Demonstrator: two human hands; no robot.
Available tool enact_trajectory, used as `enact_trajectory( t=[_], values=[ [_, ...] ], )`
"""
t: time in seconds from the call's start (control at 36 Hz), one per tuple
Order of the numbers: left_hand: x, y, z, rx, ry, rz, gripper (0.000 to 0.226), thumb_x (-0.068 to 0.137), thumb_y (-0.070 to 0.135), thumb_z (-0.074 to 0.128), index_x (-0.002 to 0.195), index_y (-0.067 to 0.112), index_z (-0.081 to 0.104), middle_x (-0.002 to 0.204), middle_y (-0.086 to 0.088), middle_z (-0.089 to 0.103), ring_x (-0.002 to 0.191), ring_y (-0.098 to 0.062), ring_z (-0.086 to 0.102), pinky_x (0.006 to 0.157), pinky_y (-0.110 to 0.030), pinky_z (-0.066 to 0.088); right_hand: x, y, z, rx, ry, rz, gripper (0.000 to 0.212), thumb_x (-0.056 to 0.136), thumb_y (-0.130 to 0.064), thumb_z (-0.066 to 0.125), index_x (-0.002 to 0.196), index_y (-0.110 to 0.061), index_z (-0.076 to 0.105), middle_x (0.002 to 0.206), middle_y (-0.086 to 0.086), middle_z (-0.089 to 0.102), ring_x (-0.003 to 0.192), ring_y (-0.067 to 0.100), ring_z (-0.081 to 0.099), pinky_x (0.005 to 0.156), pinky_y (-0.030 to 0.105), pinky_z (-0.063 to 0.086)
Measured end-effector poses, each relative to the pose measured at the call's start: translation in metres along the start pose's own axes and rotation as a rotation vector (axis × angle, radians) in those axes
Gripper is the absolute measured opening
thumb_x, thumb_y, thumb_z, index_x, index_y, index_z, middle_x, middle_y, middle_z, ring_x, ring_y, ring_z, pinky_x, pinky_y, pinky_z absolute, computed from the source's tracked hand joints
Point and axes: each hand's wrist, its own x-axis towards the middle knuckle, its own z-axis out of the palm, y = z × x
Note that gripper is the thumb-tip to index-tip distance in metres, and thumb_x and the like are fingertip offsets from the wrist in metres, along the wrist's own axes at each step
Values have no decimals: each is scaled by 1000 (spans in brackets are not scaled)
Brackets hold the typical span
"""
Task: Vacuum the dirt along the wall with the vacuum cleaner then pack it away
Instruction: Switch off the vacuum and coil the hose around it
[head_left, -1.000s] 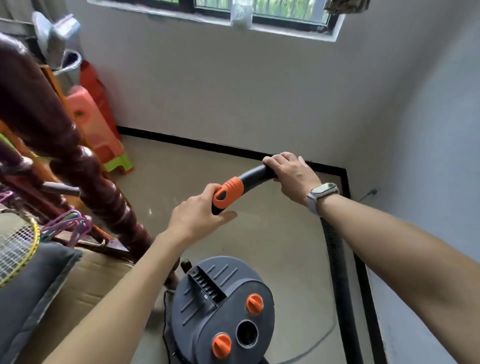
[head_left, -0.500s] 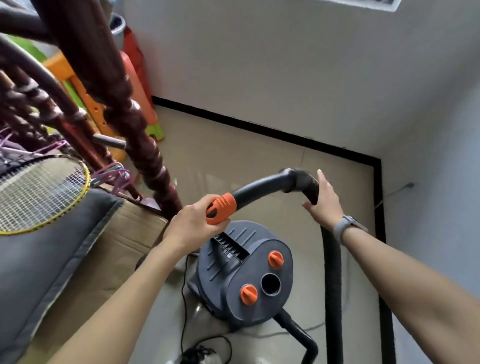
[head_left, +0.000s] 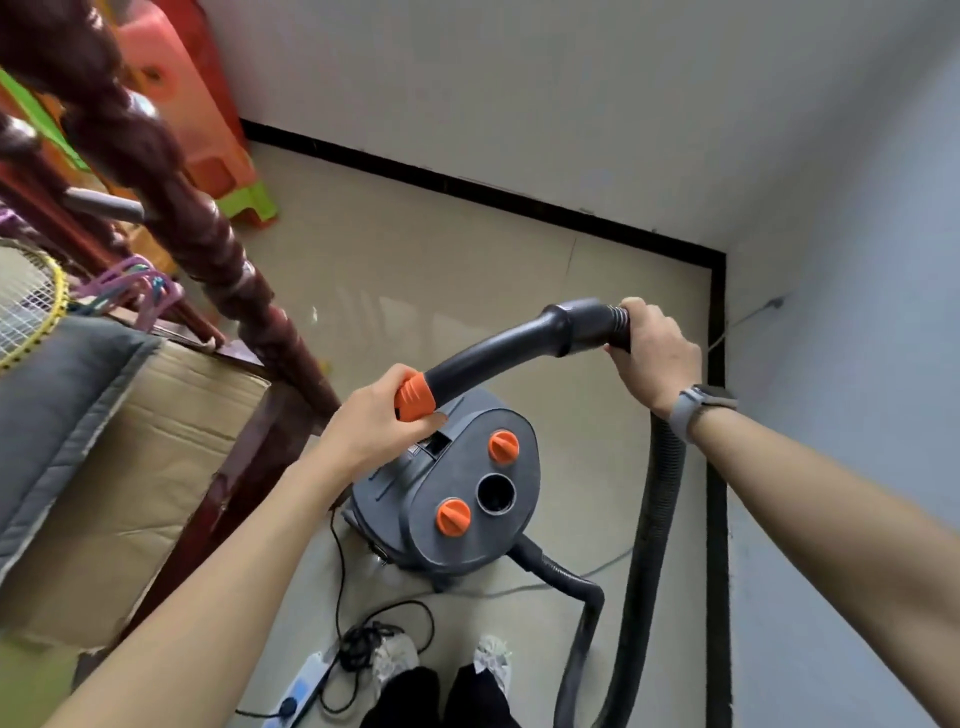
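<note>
The left hand (head_left: 371, 415) grips the orange collar (head_left: 414, 399) at the near end of the curved black handle tube (head_left: 498, 349), fingers curled round it. The right hand (head_left: 649, 353) clasps the far end of that tube, where the ribbed hose (head_left: 655, 499) joins it; a grey watch (head_left: 698, 410) sits on that wrist. From the right hand the hose drops beside the wall (head_left: 841, 364) and loops back along the floor (head_left: 415, 270). The grey vacuum cleaner (head_left: 457, 499) stands on the floor just below the left hand, its two orange knobs (head_left: 503, 446) facing up. Left of the left arm lies a cardboard box (head_left: 156, 457); a power strip (head_left: 306, 680) lies near the feet.
</note>
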Motion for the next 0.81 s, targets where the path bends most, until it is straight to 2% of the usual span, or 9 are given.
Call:
enact_trajectory(
  t=[0.14, 0.25, 0.33, 0.39, 0.47, 0.5, 0.56, 0.67, 0.81],
  values=[
    [6, 16, 2, -16, 175, -9, 33, 84, 31, 70, 111, 24, 54, 100, -3, 63, 94, -28, 58, 84, -40, 48, 10, 2, -30, -70, 78, -89, 44, 91, -40, 58, 123, -14, 46, 107, 12, 60, 96, 35, 59, 68, 38, 41],
    [12, 17, -8, 48, 348, -4, 40, 86, 29, 68, 121, 18, 52, 110, -12, 60, 102, -36, 55, 90, -47, 46, 3, 0, -40, 0, -67, -145, 47, 89, -51, 57, 117, -15, 45, 98, 11, 67, 90, 38, 63, 71, 38, 46],
    [17, 17, -14, 104, 418, 4, 51, 89, 26, 65, 135, 15, 47, 123, -16, 54, 114, -36, 50, 101, -49, 39, -11, 3, -34, 313, -227, -116, 42, 87, -47, 62, 111, -17, 45, 91, 9, 66, 83, 34, 64, 76, 45, 52],
    [17, 15, -16, 69, 443, 13, 58, 88, 23, 65, 141, 13, 42, 137, -16, 46, 128, -35, 42, 109, -48, 32, -22, 4, -29, 574, -278, -72, 36, 87, -36, 66, 106, -15, 46, 83, 6, 65, 71, 27, 67, 73, 47, 55],
    [9, 18, -6, -10, 429, -17, 71, 89, 25, 65, 149, 11, 28, 154, -17, 23, 144, -31, 19, 117, -42, 21, -36, -3, -23, 764, -259, 10, 30, 87, -28, 67, 100, -12, 44, 74, 4, 62, 57, 18, 65, 59, 35, 54],
    [3, 20, 1, -45, 410, -29, 73, 89, 26, 65, 150, 10, 25, 155, -16, 19, 145, -28, 16, 117, -38, 18, -40, -6, -21, 794, -247, 43, 30, 88, -28, 66, 98, -13, 43, 72, 5, 62, 54, 17, 64, 56, 31, 52],
    [-10, 28, 21, -124, 310, -30, 72, 90, 27, 64, 148, 9, 27, 153, -10, 26, 141, -21, 25, 114, -32, 22, -45, -12, -15, 847, -231, 105, 28, 89, -29, 65, 97, -14, 42, 72, 6, 61, 52, 16, 63, 53, 27, 49],
    [-34, 40, 73, -302, -50, -2, 60, 90, 27, 64, 142, 14, 38, 140, -2, 49, 117, -10, 49, 104, -30, 40, -52, -26, -8, 1006, -191, 227, 27, 92, -28, 61, 95, -10, 41, 75, 7, 55, 50, 19, 59, 47, 27, 48],
    [-44, 49, 119, -501, -392, -1, 70, 83, 29, 73, 141, 25, 34, 129, 3, 53, 113, -15, 57, 99, -33, 47, -54, -52, -12, 1174, -35, 357, 26, 94, -25, 59, 89, -14, 35, 74, 7, 50, 50, 20, 53, 46, 29, 49]
  ],
)
